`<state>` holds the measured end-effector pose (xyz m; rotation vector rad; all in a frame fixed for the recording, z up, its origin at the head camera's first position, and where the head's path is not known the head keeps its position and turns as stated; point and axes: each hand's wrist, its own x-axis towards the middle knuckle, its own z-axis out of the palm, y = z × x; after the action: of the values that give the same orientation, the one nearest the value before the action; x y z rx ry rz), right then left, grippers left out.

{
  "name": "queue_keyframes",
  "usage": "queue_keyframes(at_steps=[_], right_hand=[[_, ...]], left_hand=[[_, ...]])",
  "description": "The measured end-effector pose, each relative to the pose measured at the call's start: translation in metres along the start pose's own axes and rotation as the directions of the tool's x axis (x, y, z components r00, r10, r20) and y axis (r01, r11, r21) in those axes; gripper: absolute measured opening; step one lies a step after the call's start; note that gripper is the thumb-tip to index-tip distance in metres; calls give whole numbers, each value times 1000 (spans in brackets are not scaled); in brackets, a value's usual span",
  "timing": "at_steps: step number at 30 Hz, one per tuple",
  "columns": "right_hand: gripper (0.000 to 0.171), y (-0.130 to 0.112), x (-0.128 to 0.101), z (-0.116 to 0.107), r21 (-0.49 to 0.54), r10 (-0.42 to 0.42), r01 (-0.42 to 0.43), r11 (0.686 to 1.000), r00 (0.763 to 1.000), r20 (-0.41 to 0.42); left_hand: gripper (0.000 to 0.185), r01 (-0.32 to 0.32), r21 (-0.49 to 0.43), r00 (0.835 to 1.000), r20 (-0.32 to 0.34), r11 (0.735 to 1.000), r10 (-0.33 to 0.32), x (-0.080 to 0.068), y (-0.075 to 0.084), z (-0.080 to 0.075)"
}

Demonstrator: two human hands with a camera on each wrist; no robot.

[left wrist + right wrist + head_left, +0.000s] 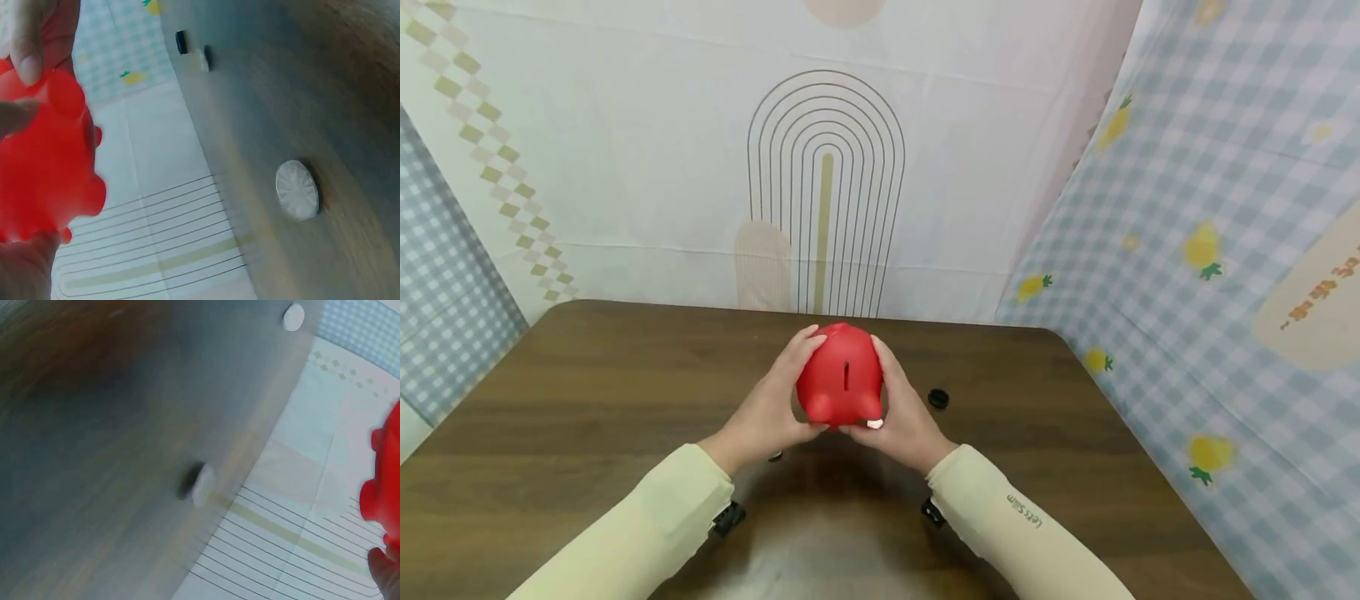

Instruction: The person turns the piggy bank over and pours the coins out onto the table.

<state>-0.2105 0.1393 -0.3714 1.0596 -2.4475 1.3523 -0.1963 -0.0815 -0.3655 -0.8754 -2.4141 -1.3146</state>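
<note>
A red piggy bank (842, 375) is held up over the table between two hands, its dark coin slot facing the head camera. My left hand (769, 412) grips its left side, fingers along the upper side and thumb underneath. On the opposite side my right hand (912, 421) grips it in the same manner. In the left wrist view the stubby feet of the piggy bank (47, 156) show, with fingertips and a thumb against it. Only a red edge of the piggy bank (387, 475) and part of a finger enter the right wrist view.
A small black round piece (938, 398) lies on the brown wooden table (647, 367), right of the hands. Beneath the piggy bank lies a pale ribbed disc (297, 190); another pale disc (204, 59) is near the black piece. Patterned cloths (647, 150) hang around the table.
</note>
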Motion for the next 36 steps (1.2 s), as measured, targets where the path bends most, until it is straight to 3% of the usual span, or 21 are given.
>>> queue_keyframes(at_steps=[3,6,8,11,13,15,17,19,21,24,26,30,31,33,35,36], right_hand=[[99,2,-1,2,85,152,-158,984,986,68],[92,4,-3,4,155,303,-323,933,943,141],[93,5,-4,5,153,300,-320,935,944,139],[100,5,-4,5,85,181,-186,979,981,65],[100,4,-3,5,69,146,-149,986,988,42],[95,5,-2,5,116,185,-193,974,980,77],[92,4,-2,5,174,265,-284,943,956,124],[91,3,-2,5,187,310,-331,925,941,135],[97,3,-3,6,149,262,-274,950,961,91],[102,-2,-3,4,65,135,-135,989,991,0],[101,0,-1,5,100,152,-152,983,988,12],[95,2,-3,7,173,277,-287,942,957,84],[97,8,-4,9,156,260,-268,951,963,71],[102,8,-7,10,75,163,-164,984,986,17],[107,7,-6,10,-7,52,-52,999,998,-38],[108,7,-5,9,-18,28,-29,999,998,-50]], left_hand=[[103,129,-80,989,84,988,-123,2,-2,0],[101,268,-143,955,168,953,-244,2,-6,1],[102,254,-137,959,167,957,-231,1,-7,1],[103,119,-77,990,89,990,-112,0,-8,2],[102,73,-46,996,57,996,-71,0,-8,3],[100,119,-61,990,84,991,-114,2,-9,2],[100,209,-95,971,137,973,-195,3,-8,2],[100,250,-113,960,162,962,-230,5,-8,1],[102,184,-83,976,130,979,-172,5,-6,1],[103,30,-3,999,37,1000,-30,4,-2,2],[102,44,-5,998,41,999,-44,4,-3,2],[102,147,-60,986,92,987,-141,2,-8,3],[102,130,-58,988,87,990,-124,1,-9,4],[102,31,-7,999,34,999,-31,-2,-9,6],[103,-60,56,998,-20,997,62,-3,-8,7],[102,-76,71,996,-33,995,79,-3,-8,7]])
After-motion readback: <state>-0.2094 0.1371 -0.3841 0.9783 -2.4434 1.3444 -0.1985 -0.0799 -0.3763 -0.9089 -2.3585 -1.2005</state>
